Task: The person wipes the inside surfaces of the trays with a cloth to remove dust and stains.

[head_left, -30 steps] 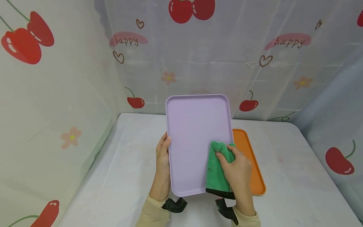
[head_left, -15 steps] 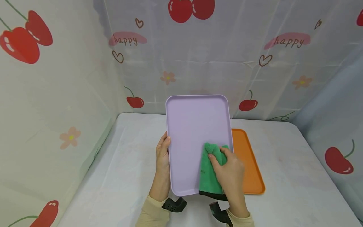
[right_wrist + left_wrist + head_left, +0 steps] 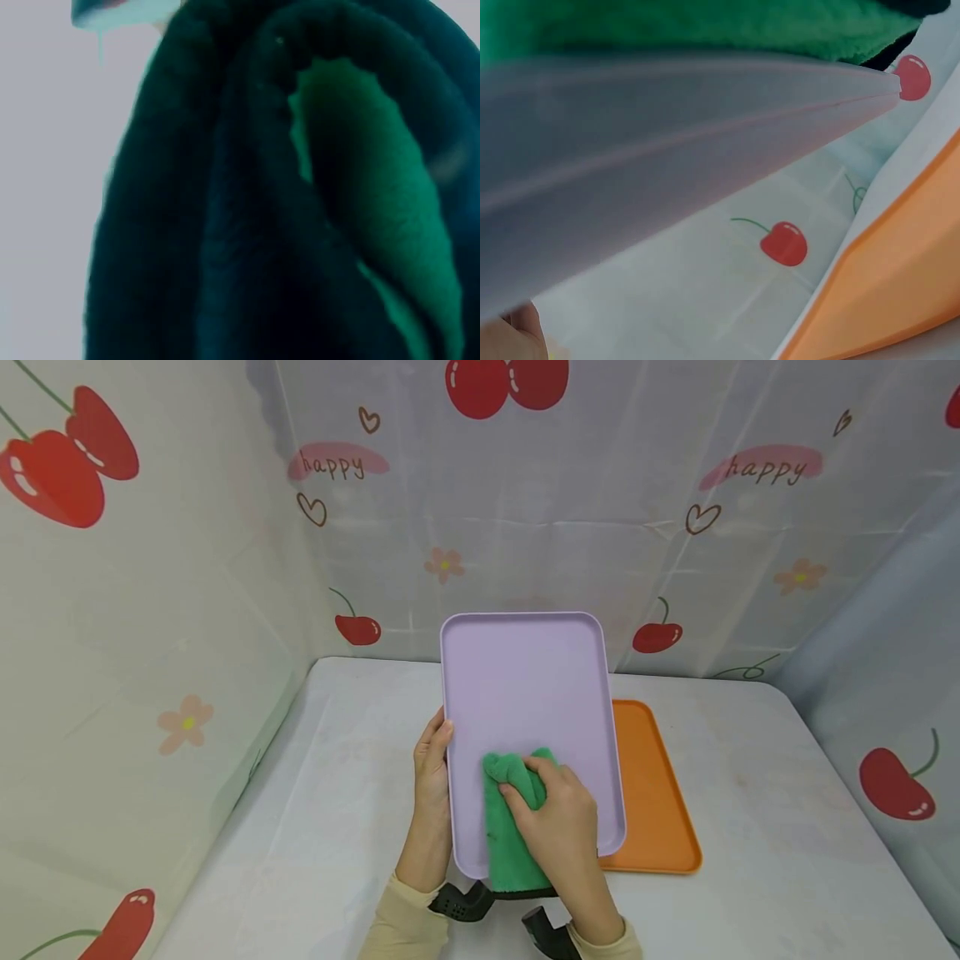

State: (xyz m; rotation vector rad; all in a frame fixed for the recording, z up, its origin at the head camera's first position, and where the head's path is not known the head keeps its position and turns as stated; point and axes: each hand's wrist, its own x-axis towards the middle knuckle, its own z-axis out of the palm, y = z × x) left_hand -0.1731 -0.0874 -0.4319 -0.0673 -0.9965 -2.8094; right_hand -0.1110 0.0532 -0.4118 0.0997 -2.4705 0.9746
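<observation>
My left hand [image 3: 431, 777] grips the left edge of a lilac rectangular tray [image 3: 525, 685], thumb over the rim and fingers behind. The tray is raised and tilted toward me. With my right hand [image 3: 558, 818] I pinch a bunched green cloth [image 3: 510, 852] with a dark edge against the tray's lower part, left of its middle. In the left wrist view the tray's side [image 3: 705, 150] runs across the picture with the green cloth [image 3: 705, 30] over it. Folds of the cloth [image 3: 390, 187] fill most of the right wrist view, hiding the right fingers there.
An orange tray [image 3: 652, 802] lies on the white table [image 3: 765, 793], partly behind the lilac tray on the right. Curtains printed with cherries [image 3: 525, 527] enclose the table at the back and both sides. Dark wrist-worn devices [image 3: 461, 902] sit at both cuffs.
My right hand has slid the green cloth leftward across the lower part of the lilac tray, uncovering its lower right corner. The left hand and the tray have stayed nearly still.
</observation>
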